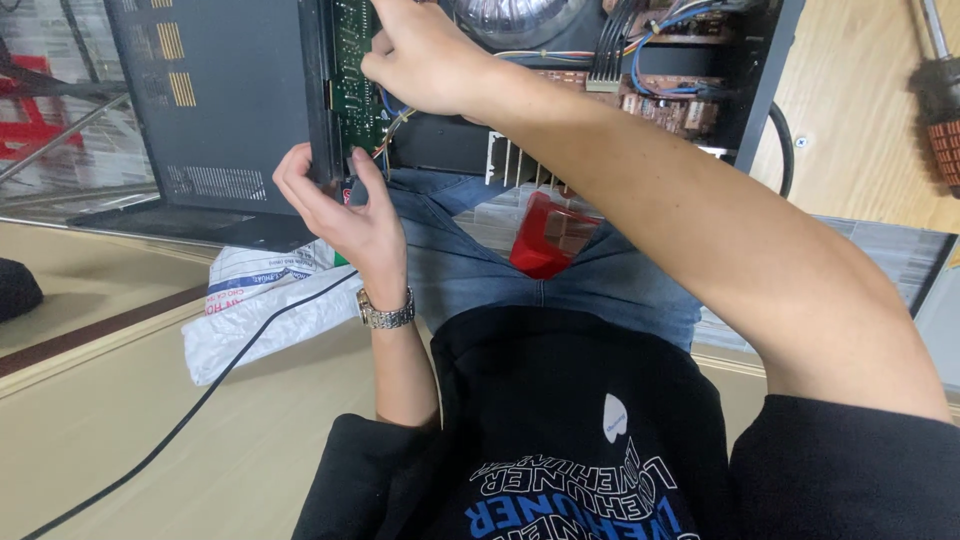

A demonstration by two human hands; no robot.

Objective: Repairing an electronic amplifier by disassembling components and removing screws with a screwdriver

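Clearly both hands are busy at the front edge of an opened black metal electronics chassis (230,110) that rests tilted across the person's lap. The left hand (345,205), with a silver metal wristwatch (387,312) on its wrist, is closed in a pinching grip on the lower end of a narrow green printed circuit board (355,75) standing on edge against the chassis front. The right hand (425,55) is curled shut over the board's upper part, fingers bent on it; whether it pinches the board itself or a small part on it is probably too hidden to say.

To work the board well, the two grips should move together and keep it square to the panel, since thin coloured wires (392,118) run just beside the left grip and would strain if one end led. Holding the edges rather than the component face seems wise.

Beyond the right grip lie brown circuit boards (665,105) and a bundle of blue and black leads (640,45). Below both grips, a red plastic box (550,235) sits on blue jeans. Left of the left grip lie a white plastic bag (265,305) and a black cable (190,410) on the beige floor (120,440). Far right, a wooden table (860,110) carries a screwdriver (940,90).
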